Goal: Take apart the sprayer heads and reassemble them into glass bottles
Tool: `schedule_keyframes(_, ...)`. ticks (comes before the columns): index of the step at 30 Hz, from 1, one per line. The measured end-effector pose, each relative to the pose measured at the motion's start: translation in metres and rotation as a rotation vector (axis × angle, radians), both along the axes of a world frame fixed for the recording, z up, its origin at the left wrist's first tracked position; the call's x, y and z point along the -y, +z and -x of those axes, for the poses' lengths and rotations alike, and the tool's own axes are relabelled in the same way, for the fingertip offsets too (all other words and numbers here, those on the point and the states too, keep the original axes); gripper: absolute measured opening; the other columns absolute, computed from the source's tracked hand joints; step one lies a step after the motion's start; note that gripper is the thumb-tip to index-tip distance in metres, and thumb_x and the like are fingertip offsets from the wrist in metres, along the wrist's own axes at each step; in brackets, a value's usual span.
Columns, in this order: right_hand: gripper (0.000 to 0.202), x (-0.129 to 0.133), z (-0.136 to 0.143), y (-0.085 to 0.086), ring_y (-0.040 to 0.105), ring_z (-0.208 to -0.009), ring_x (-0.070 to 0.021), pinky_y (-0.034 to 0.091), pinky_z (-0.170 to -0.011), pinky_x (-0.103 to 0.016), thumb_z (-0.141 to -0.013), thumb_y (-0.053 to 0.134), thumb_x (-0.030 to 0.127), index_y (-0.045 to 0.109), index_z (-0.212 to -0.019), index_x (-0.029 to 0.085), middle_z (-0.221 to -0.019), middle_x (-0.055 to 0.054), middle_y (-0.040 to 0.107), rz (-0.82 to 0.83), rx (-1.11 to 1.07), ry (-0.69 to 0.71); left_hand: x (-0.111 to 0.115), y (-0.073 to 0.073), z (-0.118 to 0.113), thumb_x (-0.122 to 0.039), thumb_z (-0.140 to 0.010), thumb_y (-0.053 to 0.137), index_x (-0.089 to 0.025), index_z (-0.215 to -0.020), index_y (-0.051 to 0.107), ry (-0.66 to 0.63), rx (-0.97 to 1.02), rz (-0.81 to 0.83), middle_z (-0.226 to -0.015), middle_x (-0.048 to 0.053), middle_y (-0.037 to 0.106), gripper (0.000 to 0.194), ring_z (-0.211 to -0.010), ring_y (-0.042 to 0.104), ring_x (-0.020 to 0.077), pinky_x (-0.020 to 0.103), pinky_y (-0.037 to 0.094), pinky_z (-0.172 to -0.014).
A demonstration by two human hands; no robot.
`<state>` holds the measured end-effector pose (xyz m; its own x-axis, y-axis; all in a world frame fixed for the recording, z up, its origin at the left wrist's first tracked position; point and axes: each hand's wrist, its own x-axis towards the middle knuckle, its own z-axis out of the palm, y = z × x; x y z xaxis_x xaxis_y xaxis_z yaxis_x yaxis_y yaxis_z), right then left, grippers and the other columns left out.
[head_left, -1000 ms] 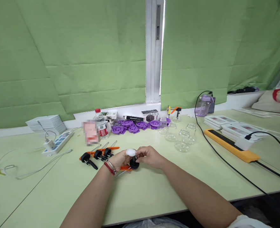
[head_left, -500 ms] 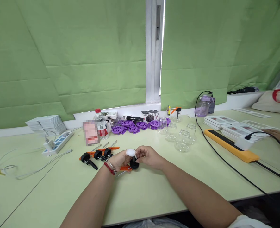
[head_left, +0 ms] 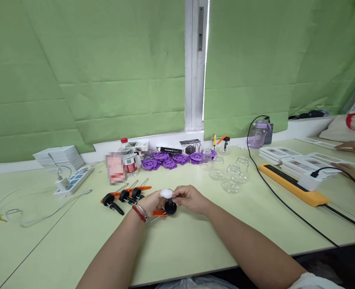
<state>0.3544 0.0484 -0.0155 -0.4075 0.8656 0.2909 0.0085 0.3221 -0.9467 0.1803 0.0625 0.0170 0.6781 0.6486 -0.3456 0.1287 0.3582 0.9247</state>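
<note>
My left hand (head_left: 154,202) is closed around a black cap fitting (head_left: 170,208) with an orange lever (head_left: 159,213) and a thin metal rod. A smooth white oval piece (head_left: 166,194) sits at the top of this grip; whether it belongs to the fitting or covers a fingertip, I cannot tell. My right hand (head_left: 187,198) pinches at the fitting's upright black stem, just beside the white piece. What lies between those fingertips is too small to make out. Several similar black fittings (head_left: 108,200) with orange levers and metal rods lie left of my hands.
Several clear glass jars (head_left: 233,172) stand right of centre. Purple openwork discs (head_left: 169,162) and a red-capped bottle (head_left: 131,160) sit behind. A yellow power strip (head_left: 291,184), its black cable and stacked printed cards (head_left: 279,154) are rightward. Another person's hands (head_left: 353,172) reach in there.
The white piece and my hands have shifted very slightly, with the grip unchanged. At the right edge, a second hand of the other person has come into view over the white frames.
</note>
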Motion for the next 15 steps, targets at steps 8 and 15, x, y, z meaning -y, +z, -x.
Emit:
schedule_keyframes(8,0.013,0.008,0.002,0.011,0.043,-0.058,-0.0089,0.037,-0.057,-0.023,-0.067,0.065,0.023,0.058,-0.075,0.015,-0.063,0.003,0.051,-0.028,0.081,-0.038,-0.003,-0.004,0.001,-0.047,-0.063,0.058,-0.015,-0.100,0.056,0.028,-0.039,0.003,-0.051,-0.003,0.049,0.050,-0.049,0.055,0.0169,0.023,0.037,-0.039)
schedule_keyframes(15,0.004,0.003,0.002,0.007,0.047,-0.063,-0.0108,0.039,-0.062,-0.024,-0.069,0.061,0.019,0.060,-0.072,0.017,-0.067,0.002,0.054,-0.056,0.066,-0.028,-0.002,-0.005,0.000,-0.044,-0.064,0.060,-0.016,-0.089,0.055,0.005,0.004,-0.004,-0.053,-0.003,0.048,0.038,-0.048,0.053,0.0141,0.022,0.035,-0.039)
